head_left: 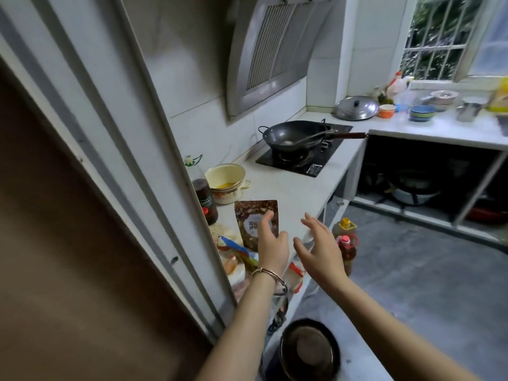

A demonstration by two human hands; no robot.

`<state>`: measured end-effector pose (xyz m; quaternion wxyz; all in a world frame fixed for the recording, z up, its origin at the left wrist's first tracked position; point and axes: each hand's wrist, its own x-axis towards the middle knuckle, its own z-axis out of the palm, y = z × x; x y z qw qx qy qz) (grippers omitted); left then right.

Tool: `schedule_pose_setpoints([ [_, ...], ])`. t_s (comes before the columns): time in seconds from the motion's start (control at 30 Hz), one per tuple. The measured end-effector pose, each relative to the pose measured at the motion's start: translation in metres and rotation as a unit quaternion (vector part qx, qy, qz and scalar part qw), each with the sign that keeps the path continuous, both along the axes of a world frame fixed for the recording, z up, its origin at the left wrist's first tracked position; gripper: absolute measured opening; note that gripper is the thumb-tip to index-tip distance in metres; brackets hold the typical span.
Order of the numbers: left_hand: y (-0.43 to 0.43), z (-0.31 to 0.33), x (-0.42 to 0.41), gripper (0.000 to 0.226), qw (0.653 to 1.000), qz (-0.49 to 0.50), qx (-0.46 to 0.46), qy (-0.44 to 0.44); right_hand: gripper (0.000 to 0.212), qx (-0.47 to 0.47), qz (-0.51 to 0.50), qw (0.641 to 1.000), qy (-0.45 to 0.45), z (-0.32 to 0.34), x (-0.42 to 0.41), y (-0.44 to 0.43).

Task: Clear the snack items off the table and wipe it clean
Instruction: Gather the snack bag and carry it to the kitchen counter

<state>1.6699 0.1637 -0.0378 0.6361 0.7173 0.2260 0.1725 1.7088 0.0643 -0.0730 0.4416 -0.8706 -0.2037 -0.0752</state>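
Overlapping snack pouch [254,222] right edge, left grip [272,244], hold unclear; right grip [320,250] wide, beside.

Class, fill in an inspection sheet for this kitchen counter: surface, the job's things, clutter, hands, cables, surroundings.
Surface: white counter, crowded at the near end.
Job's things: brown snack pouch on the counter; more snack packets heaped beside it.
Clutter: dark bottle, cream pot, wok on the stove.
Hands: left hand open at the pouch, contact unclear; right hand open, holding nothing.
Cables: nothing seen.
Surroundings: range hood, window, oil bottles on the floor.
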Motion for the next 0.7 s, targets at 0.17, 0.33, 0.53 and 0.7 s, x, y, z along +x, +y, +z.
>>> schedule_pose_setpoints([
  [0.17,-0.026,0.004,-0.020,0.056,0.999,-0.030,-0.029,-0.001,0.045,-0.009,-0.038,0.999,-0.016,0.010,-0.023,-0.027],
  [0.33,-0.051,0.008,-0.050,0.056,0.998,-0.049,-0.020,-0.023,0.044,0.005,-0.053,0.997,-0.047,0.014,-0.050,-0.053],
  [0.53,-0.073,0.007,-0.097,0.057,0.999,-0.040,-0.023,-0.021,0.040,0.036,-0.043,0.997,-0.049,0.023,-0.103,-0.083],
  [0.7,-0.102,0.006,-0.149,0.053,0.999,-0.019,-0.036,-0.031,0.038,0.050,-0.031,0.998,-0.036,0.022,-0.152,-0.109],
])
